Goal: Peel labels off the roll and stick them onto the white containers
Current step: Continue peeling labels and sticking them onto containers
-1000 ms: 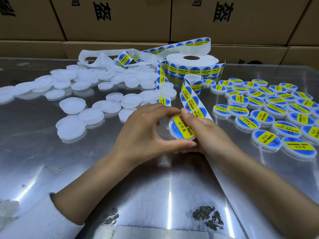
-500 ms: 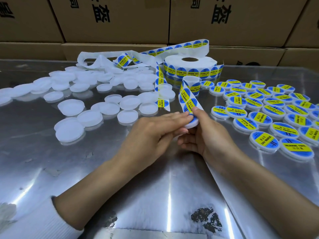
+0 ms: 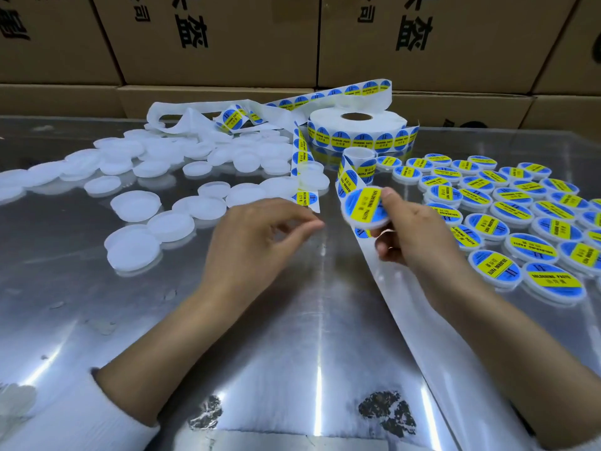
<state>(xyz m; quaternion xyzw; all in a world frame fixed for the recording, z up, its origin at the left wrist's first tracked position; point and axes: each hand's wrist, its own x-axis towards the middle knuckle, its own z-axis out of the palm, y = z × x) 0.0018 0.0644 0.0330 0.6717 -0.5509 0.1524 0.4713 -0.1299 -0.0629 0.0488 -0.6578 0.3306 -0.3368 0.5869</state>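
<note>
Right hand (image 3: 413,236) pinches a freshly labelled container (image 3: 364,208) above the table (image 3: 292,320), ready for the finished group. Left hand (image 3: 257,242) hovers loosely curled, empty; next, probably a blank container (image 3: 135,249).

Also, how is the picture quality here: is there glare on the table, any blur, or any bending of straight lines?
Head view: bright streaks of glare lie on the shiny metal table, which also mirrors the label roll. The left hand and the labelled container held by the right hand look slightly smeared by motion. The wide lens bows the cardboard boxes at the edges.
</note>
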